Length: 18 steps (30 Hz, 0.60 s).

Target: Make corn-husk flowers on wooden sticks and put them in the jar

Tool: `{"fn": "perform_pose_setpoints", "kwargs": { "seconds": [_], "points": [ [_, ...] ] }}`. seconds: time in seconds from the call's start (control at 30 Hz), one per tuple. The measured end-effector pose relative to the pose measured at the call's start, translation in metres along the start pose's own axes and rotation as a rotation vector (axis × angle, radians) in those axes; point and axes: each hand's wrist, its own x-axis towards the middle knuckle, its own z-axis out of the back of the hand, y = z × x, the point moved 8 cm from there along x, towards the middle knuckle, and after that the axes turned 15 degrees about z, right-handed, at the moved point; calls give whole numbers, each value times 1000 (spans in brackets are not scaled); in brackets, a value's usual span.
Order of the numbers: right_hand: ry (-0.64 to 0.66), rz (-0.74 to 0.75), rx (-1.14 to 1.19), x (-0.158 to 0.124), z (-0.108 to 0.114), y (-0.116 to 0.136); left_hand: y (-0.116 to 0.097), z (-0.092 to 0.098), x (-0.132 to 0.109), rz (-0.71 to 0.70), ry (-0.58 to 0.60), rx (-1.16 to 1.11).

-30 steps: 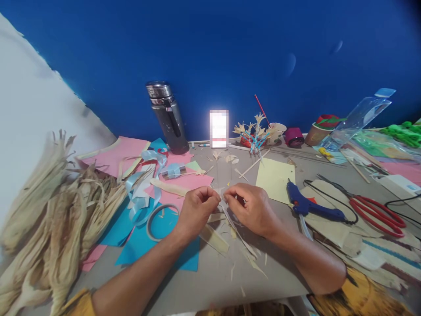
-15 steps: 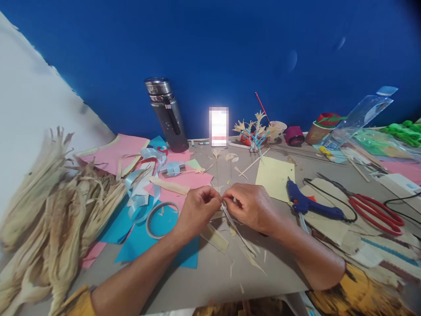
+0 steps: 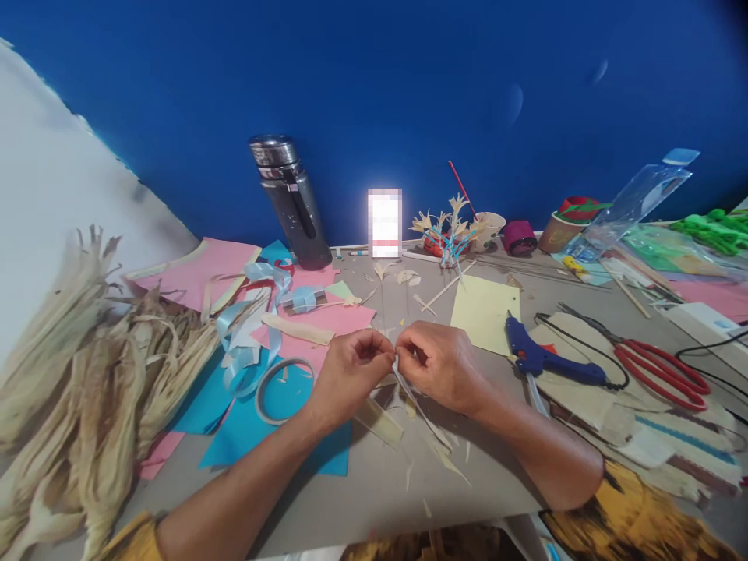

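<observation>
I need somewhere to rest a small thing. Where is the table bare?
The table shows bare near its front edge, below the blue sheet and right of the left forearm. Another patch lies between the pale strips and right forearm. Husks crowd the left; the glue gun and scissors crowd the right.

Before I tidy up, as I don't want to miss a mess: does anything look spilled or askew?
Pale scraps lie strewn on the table, nearer the camera than the right hand. The clear bottle leans sharply right, though lens distortion may exaggerate it.

Grey table [image 3: 379, 499] carries husks [image 3: 111, 405], blue paper [image 3: 245, 430], 1 yellow sheet [image 3: 484, 312]
</observation>
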Motion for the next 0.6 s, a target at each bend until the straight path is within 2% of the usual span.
{"fn": "perform_pose_setpoints", "kwargs": {
  "seconds": [0.17, 0.4, 0.6],
  "points": [
    [42, 21, -24, 1, -2, 4, -3, 1, -1, -19, -39, 43],
    [3, 4, 14, 0, -3, 4, -1, 1, -1, -22, -44, 39],
    [-54, -161, 221, -4, -5, -6, 6, -1, 4, 40, 35, -120]
  ]
}}
